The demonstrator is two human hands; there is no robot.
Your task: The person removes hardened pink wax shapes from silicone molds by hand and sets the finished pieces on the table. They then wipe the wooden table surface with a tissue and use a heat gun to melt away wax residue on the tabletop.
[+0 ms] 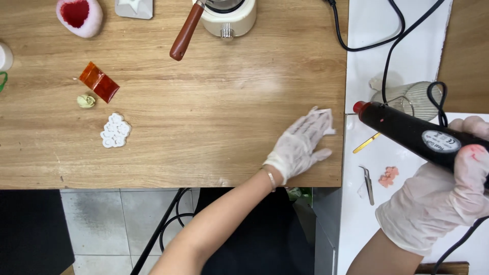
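- Seen from above, a wooden table (204,102) fills most of the view, with a white surface (367,214) butted against its right edge and grey floor tiles below.
- Right hand (448,193), gloved, is wrapped around the handle of a black heat gun (407,131) whose red-tipped nozzle points left over the white surface; its black cord (392,46) loops away above.
- Left hand (301,145), also gloved, lies flat and spread wide on the table's right edge, holding nothing.
- A cream melting pot (226,18) with a brown handle (186,33) stands at the top.
- A ribbed glass (407,97) sits just behind the nozzle.
- At far left lie a pink heart-shaped mould (79,15), an orange wrapped block (99,81) and a white flower piece (115,131).
- Near the right hand lie tweezers (368,183), a gold strip (367,143) and a small pink piece (388,176).
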